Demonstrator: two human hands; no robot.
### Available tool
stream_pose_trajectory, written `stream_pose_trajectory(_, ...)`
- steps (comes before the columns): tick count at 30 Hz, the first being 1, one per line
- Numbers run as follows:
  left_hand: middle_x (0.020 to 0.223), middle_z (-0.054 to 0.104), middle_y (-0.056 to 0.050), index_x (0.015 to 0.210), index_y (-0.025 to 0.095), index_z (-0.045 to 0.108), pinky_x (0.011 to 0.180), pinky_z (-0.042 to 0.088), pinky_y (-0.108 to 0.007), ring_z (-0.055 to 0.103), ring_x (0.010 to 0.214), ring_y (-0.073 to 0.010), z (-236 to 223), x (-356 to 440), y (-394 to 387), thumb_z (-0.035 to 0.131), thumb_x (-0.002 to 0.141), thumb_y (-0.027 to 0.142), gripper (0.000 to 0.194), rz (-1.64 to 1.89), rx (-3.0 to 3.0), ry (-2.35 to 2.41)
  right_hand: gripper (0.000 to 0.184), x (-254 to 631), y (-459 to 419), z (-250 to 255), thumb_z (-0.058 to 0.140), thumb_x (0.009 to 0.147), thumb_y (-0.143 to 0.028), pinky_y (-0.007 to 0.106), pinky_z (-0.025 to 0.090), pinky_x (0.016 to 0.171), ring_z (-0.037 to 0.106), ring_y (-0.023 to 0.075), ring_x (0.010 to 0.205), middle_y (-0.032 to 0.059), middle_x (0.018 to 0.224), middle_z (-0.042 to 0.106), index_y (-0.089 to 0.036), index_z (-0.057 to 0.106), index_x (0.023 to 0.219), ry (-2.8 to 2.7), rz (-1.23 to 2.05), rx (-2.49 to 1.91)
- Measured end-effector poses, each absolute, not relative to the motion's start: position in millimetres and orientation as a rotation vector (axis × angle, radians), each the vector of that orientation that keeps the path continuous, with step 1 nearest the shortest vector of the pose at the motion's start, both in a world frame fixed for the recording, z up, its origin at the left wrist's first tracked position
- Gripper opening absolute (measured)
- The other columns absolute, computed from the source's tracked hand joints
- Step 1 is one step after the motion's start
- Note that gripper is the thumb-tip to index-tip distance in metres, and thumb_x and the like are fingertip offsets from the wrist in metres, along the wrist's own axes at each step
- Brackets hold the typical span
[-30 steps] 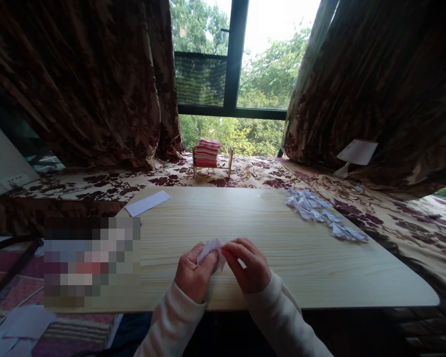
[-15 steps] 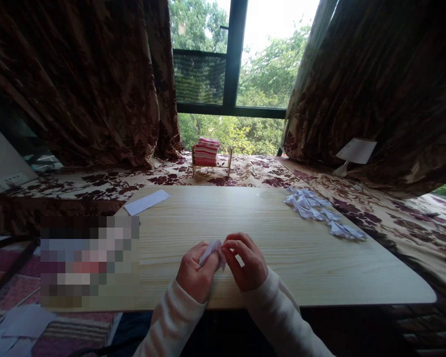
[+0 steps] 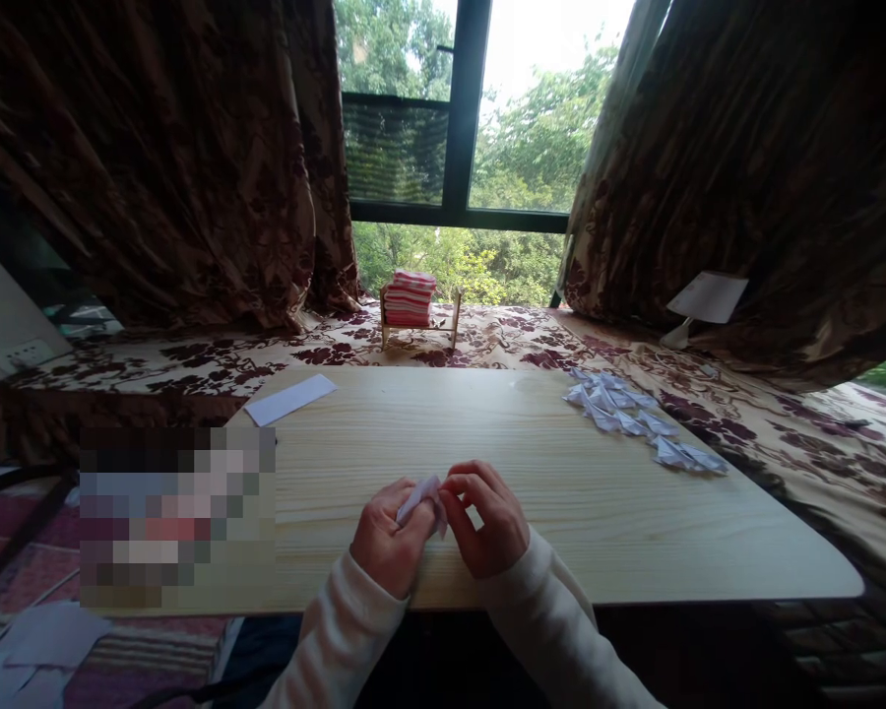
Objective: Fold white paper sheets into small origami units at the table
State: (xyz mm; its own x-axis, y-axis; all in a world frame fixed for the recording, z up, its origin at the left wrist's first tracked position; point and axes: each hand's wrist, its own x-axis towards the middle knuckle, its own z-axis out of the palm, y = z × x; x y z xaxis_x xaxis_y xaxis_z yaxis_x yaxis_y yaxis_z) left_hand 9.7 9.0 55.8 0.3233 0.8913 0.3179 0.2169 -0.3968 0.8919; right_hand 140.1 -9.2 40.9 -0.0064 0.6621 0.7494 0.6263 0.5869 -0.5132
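Note:
A small folded piece of white paper (image 3: 422, 494) is pinched between both hands just above the near edge of a light wooden table (image 3: 532, 473). My left hand (image 3: 388, 540) is closed around its lower left side. My right hand (image 3: 488, 520) grips its right side with bent fingers. Both arms wear cream sleeves. Most of the paper is hidden by my fingers.
Several folded white paper pieces (image 3: 639, 421) lie in a row at the table's far right. A white paper strip (image 3: 290, 399) rests at the far left. A small wooden rack with striped cloth (image 3: 411, 305) stands on the patterned ledge before the window, with dark curtains on either side.
The hands and paper have stayed in place; my right fingers have curled slightly tighter over the paper. The view has shifted a little.

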Motion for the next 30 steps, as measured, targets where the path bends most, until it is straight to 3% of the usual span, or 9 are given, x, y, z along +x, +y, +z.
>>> stream_pose_trajectory(11,0.056,0.047,0.001,0.052,0.017,0.053,0.052,0.037,-0.02,0.048,0.057,-0.0119,58.3,12.0,8.3,0.047,0.076,0.023,0.026,1.116,1.881,0.999,0.01,138.6,-10.9,43.8,0.046,0.079,-0.014,0.025,0.044,0.051,0.051,0.0152,0.068,0.0052,0.074,0.054,-0.018,0.054,0.072,-1.636,0.119,-1.131)
stream_pose_trajectory(16,0.057,0.048,0.001,0.058,0.016,0.058,0.055,0.039,-0.021,0.048,0.058,-0.0124,55.9,13.2,8.4,0.049,0.076,0.025,0.022,1.152,1.886,1.029,0.01,139.3,-9.7,43.0,0.047,0.077,-0.014,0.024,0.044,0.05,0.05,0.0148,0.067,0.005,0.074,0.054,-0.018,0.054,0.071,-1.632,0.123,-1.099)
stream_pose_trajectory(30,0.055,0.051,0.0,0.05,0.016,0.058,0.06,0.04,-0.022,0.05,0.06,-0.0135,58.9,12.4,6.8,0.05,0.074,0.022,0.025,1.125,1.899,1.025,0.011,141.6,-8.3,42.8,0.048,0.079,-0.016,0.022,0.043,0.05,0.051,0.0119,0.062,0.0016,0.071,0.053,-0.019,0.054,0.07,-1.576,0.328,-1.08)
